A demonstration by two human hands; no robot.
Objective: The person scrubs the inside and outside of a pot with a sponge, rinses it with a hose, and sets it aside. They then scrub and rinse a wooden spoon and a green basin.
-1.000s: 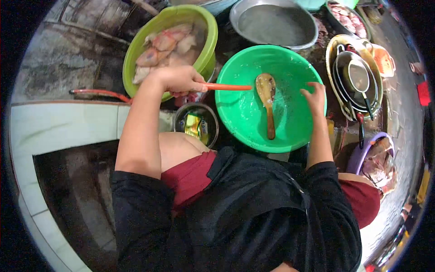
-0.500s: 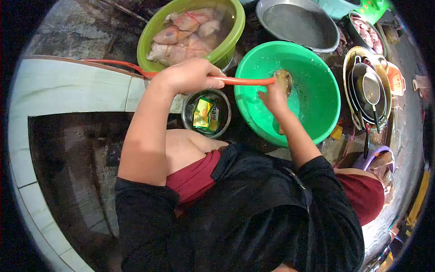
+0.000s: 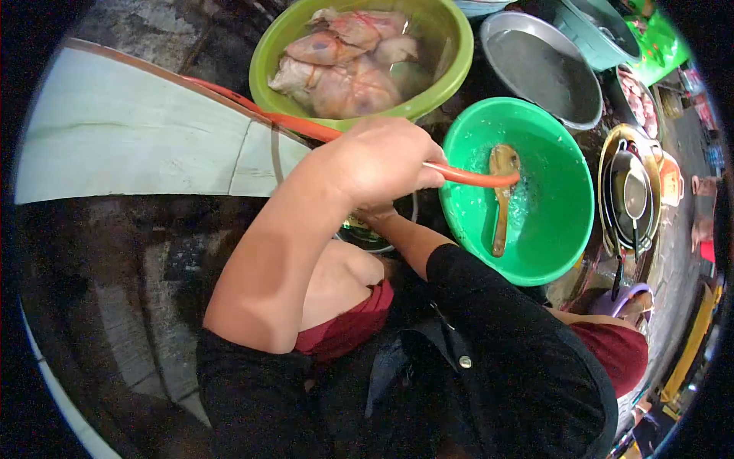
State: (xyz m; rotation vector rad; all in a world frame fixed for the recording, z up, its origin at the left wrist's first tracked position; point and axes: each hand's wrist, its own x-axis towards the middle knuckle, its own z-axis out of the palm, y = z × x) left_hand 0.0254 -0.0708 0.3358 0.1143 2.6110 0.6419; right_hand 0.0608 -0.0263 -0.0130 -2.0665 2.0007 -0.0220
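Observation:
My left hand (image 3: pixel 391 162) is closed around an orange hose (image 3: pixel 468 177), whose end hangs over the green basin (image 3: pixel 562 256). Inside that basin a wooden rice paddle (image 3: pixel 501 200) lies against the bottom, with wet, bubbly patches beside it. My right hand (image 3: pixel 376 214) reaches beneath my left wrist, over a small bowl (image 3: pixel 372 246) near my knee. The left hand covers most of it, so its fingers are hidden. Only a sliver of something green and yellow shows in the bowl.
A lime-green tub (image 3: pixel 264 84) holds several pale bundles of meat or fish in water. Beyond the basin stands a grey metal basin (image 3: pixel 539 73) of water. Stacked pans with a strainer (image 3: pixel 635 195) sit at right. A tiled ledge (image 3: pixel 153 138) runs along the left.
My right hand has left the green basin and moved left to the small bowl. The paddle now lies in the basin. The hose stays in my left hand, and the view has shifted.

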